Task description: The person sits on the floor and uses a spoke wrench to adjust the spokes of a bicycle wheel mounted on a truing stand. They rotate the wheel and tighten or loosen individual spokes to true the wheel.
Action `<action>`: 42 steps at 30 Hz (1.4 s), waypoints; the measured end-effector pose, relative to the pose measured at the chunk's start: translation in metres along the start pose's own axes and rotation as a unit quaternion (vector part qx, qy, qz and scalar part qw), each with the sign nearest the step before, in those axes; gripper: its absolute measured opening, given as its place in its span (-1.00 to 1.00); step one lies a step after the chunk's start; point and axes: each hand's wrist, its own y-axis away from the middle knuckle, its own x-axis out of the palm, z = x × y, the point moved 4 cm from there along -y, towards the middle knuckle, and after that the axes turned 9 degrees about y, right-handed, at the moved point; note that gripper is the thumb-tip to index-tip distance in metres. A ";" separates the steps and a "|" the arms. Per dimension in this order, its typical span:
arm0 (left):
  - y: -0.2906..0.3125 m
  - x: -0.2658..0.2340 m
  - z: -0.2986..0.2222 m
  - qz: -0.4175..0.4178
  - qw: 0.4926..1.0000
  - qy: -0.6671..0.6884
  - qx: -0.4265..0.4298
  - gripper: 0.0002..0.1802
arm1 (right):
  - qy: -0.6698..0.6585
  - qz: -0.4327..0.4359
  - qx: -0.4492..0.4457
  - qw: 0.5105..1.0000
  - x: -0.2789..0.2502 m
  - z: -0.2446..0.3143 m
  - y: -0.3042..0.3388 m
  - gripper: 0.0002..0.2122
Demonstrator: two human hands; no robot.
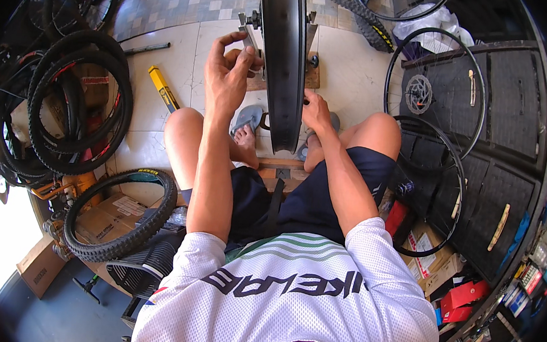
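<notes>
A black bicycle wheel rim [280, 75] stands upright in front of me, edge-on, held in a metal truing stand [251, 35] on a wooden base [311, 77]. To the left of the rim, my left hand [228, 71] is raised beside the stand's upright. Its index finger bends toward the metal and the other fingers curl in; whatever they grip is hidden. My right hand [317, 112] is low at the rim's right side, fingers closed and partly behind the rim. I cannot make out what is in them.
Bicycle tires [80, 101] hang in a cluster at left, above another tire [119, 215] on cardboard boxes. A yellow narrow box [163, 88] lies on the tiled floor. At right, wheels [435, 97] lean against black drawers [504, 93]. My sandalled feet [246, 120] flank the rim.
</notes>
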 end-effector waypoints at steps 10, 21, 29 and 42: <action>0.014 -0.025 0.101 0.038 0.990 -0.134 -0.025 -0.61 | -0.018 0.009 0.023 1.000 0.000 -0.001 0.001 -0.73; 0.010 -0.008 0.123 0.090 0.994 -0.065 -0.013 -0.59 | -0.018 0.016 0.028 0.999 0.002 -0.008 0.000 -0.73; 0.010 -0.015 0.138 0.043 0.997 0.014 -0.061 -0.68 | -0.021 0.018 0.027 0.999 0.000 -0.002 0.001 -0.73; 0.018 -0.014 0.147 0.067 0.982 0.005 -0.175 -0.72 | -0.011 0.015 0.032 0.999 0.000 -0.006 0.001 -0.72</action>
